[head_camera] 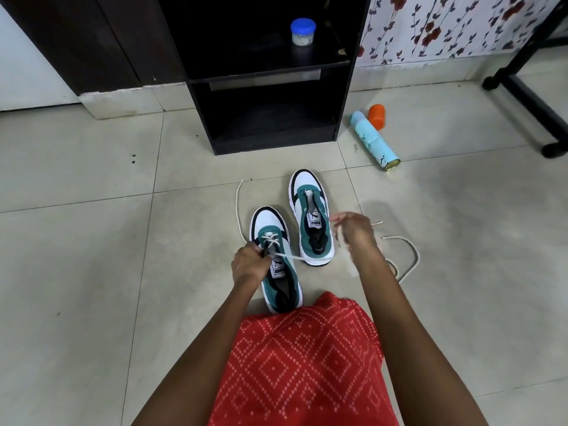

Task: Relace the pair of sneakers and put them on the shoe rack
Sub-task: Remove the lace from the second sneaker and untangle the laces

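On the tiled floor (92,241), a white lace (237,207) trails from its free end down to the left hand (249,265), whose fingers pinch it at the eyelets of the near sneaker (270,219), which is laced through its lowest rows only. Behind stands the black shoe rack (270,145), its bottom shelf bare. Just right of the near sneaker, and further forward, the far sneaker (307,182) stands unlaced. The right hand (353,232), blurred, hovers beside its collar with fingers curled on a strand drawn across from the near sneaker. Right of that forearm a loose lace (415,250) curves on the floor.
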